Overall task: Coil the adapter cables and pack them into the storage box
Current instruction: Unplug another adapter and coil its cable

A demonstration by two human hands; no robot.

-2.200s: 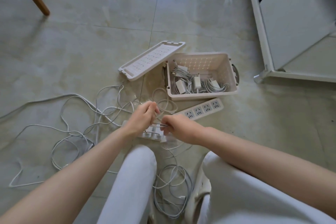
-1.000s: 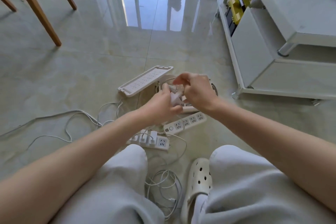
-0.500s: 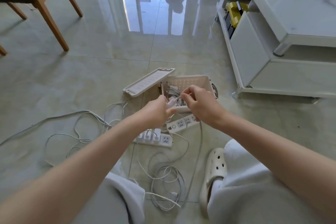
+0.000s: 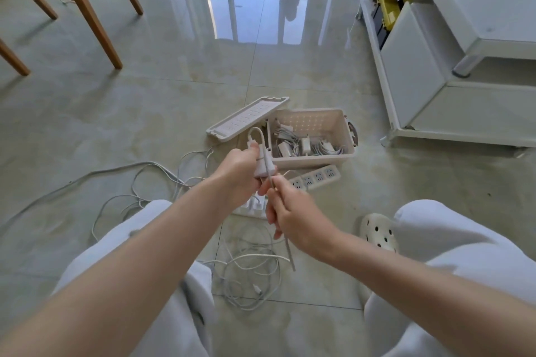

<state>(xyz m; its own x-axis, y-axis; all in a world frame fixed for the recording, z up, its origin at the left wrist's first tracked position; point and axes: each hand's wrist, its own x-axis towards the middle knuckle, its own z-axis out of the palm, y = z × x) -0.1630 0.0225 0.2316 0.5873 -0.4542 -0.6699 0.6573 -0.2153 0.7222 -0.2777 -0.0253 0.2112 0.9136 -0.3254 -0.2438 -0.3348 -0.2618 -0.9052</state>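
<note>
My left hand (image 4: 242,172) grips a white adapter (image 4: 262,166) in the air in front of the storage box (image 4: 345,130). Its cable (image 4: 256,132) loops up over the adapter and runs down its front. My right hand (image 4: 293,211) pinches that cable just below the adapter, and the cable hangs on down to a loose tangle of cables (image 4: 252,272) on the floor between my knees. The beige box stands open on the floor and holds several coiled adapters (image 4: 304,145).
The box lid (image 4: 246,119) lies tilted to the left of the box. Two white power strips (image 4: 317,177) lie in front of it. More cables (image 4: 139,180) trail left. Wooden chair legs (image 4: 92,17) stand far left, a white cabinet (image 4: 435,66) right.
Both hands rose from the power strips with the adapter. My right hand has slid down along the cable to below the adapter, drawing it taut. The camera has tilted up.
</note>
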